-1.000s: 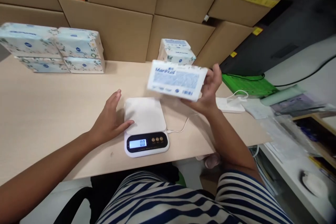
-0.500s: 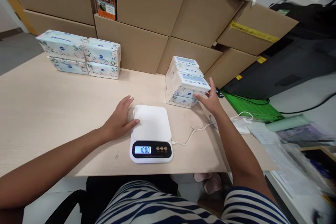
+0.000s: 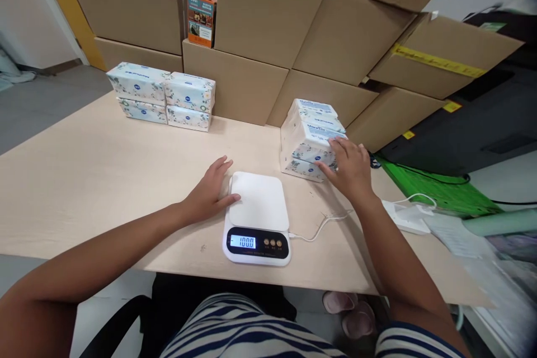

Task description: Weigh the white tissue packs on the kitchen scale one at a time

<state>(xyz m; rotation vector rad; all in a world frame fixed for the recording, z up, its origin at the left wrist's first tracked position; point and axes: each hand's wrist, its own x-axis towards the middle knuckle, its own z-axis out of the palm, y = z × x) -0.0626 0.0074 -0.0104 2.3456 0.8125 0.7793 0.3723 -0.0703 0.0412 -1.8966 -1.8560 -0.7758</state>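
Observation:
My left hand (image 3: 212, 193) is open beside a white kitchen scale (image 3: 258, 201), its fingers stretched along the left side and the thumb resting on the platform's edge. Nothing lies on the platform, and the lit display reads 100.0. At the right, packs of tissues stand stacked against the cardboard boxes. My right hand (image 3: 348, 170) grips the right front corner of the upper front tissue pack (image 3: 316, 145), fingers over its top edge and thumb on the front. Under it sits another tissue pack (image 3: 300, 168). The hand hides the stack's right side.
More tissue packs (image 3: 161, 89), stacked two high, stand at the back left. Cardboard boxes (image 3: 235, 89) wall the table's (image 3: 168, 179) far edge. From the scale a white cable (image 3: 316, 232) runs right to a power strip (image 3: 409, 217). A green panel (image 3: 436, 187) lies beyond.
The camera view has shifted left. My right hand's fingers have moved from the pack's right side onto its top edge. My left hand, the scale and its reading stay the same.

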